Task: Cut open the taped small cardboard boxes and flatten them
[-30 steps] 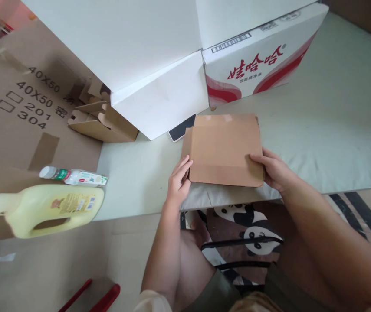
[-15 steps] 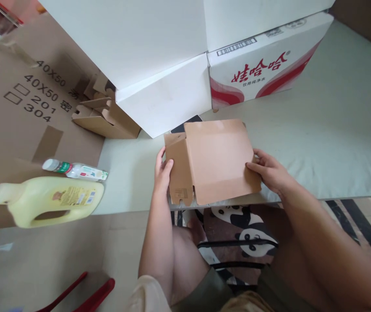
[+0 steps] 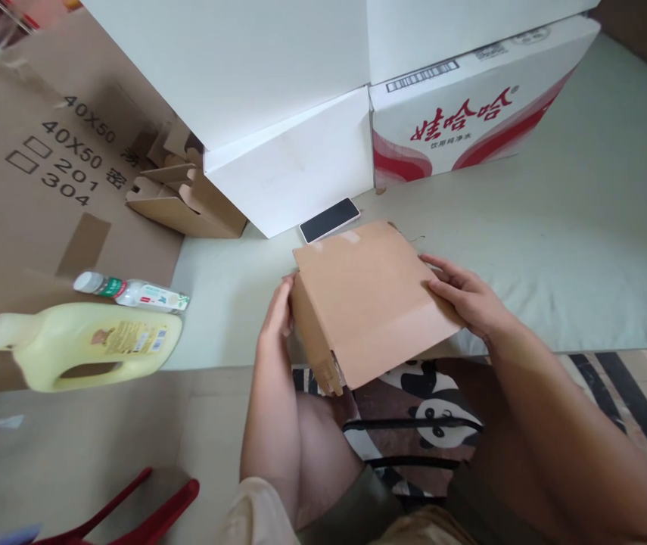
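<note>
- My left hand (image 3: pixel 278 314) now lies flat against the left side panel of the brown cardboard blank (image 3: pixel 368 299), fingers together and pressed on it; a second ago it only touched the near-left corner of a sheet lying flat.
- My right hand (image 3: pixel 462 295) rests on the blank's right edge, fingers extended over the top face and thumb apparently under it, so it clamps the card rather than pinching a flap.
- The blank has turned counter-clockwise and lifted: its near corner now hangs past the edge of the pale green table (image 3: pixel 555 250), over my lap, while the far corner sits just beside the phone (image 3: pixel 330 219).
- The left side flap, which stood open half a second ago, now folds down steeply, so I judge that a side wall is being formed.
- The phone shows fully now; earlier the card hid most of it.
- Well to the left, the yellow jug (image 3: pixel 90 348) and small bottle (image 3: pixel 130 294) lie as before, and the folded carton (image 3: pixel 187 200) sits by the white boxes (image 3: pixel 289 151).
</note>
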The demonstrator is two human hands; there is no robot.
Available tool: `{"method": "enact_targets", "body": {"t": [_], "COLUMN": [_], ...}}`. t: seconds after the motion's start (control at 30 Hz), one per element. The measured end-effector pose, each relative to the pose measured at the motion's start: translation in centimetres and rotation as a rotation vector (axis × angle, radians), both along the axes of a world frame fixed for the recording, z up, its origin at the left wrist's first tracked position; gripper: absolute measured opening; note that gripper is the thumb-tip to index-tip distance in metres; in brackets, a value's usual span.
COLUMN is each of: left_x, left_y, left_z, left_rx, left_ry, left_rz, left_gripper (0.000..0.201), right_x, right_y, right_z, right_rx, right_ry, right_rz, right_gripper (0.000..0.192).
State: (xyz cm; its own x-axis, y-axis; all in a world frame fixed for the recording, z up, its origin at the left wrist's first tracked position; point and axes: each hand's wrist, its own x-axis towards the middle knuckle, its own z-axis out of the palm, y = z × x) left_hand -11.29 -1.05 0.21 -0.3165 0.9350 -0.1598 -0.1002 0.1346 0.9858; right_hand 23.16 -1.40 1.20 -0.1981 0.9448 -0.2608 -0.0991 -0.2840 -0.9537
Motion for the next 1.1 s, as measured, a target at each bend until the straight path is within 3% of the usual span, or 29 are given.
{"method": "enact_targets", "body": {"t": [0.07,0.17,0.37,0.53,0.63,0.87,1.0,1.1], "left_x": [-0.5,-0.9,-0.2,0.4,0.6,1.2,1.3,0.8], "left_y": [-0.1,-0.3,0.1,0.8,0.9,0.8,0.7,0.7], "left_z": [0.2,0.7,0.8,0.5,0.4,0.4,0.2,-0.1], "left_rx": [-0.088,-0.064,-0.092,-0.055,-0.049,-0.035,0.023,-0.002], "left_ry": [-0.08,-0.131,-0.12,-0.135,-0.145,-0.142,-0.11,-0.063], "left_rz": [-0.068,-0.093,0.117,0.231,0.208,-0.003,0.066,0.125], "left_gripper": [0.06,0.075,0.077,0.079,0.076,0.071,0.066,0.059], "right_x": [-0.2,-0.4,0.5,-0.2,-1.2,-1.2,-1.0,-1.1], "right_y": [-0.2,-0.1,1.3,0.5,0.3,2.7,2.6,2.4], "right_z": [0.2,0.1,-2.1,-2.4,-2.1,-1.6,-0.8,-0.9], "right_rx": [-0.015,-0.027,-0.043,0.123,0.145,0.178,0.137,0.055], "right_ry": [0.029,0.032,0.043,0.101,0.041,-0.042,-0.026,0.074], "right_rz": [0.005,-0.02,-0.231,-0.126,-0.095,-0.306,-0.347,-0.47], "right_gripper": [0.062,0.058,0.042,0.047,0.055,0.047,0.032,0.029]}}
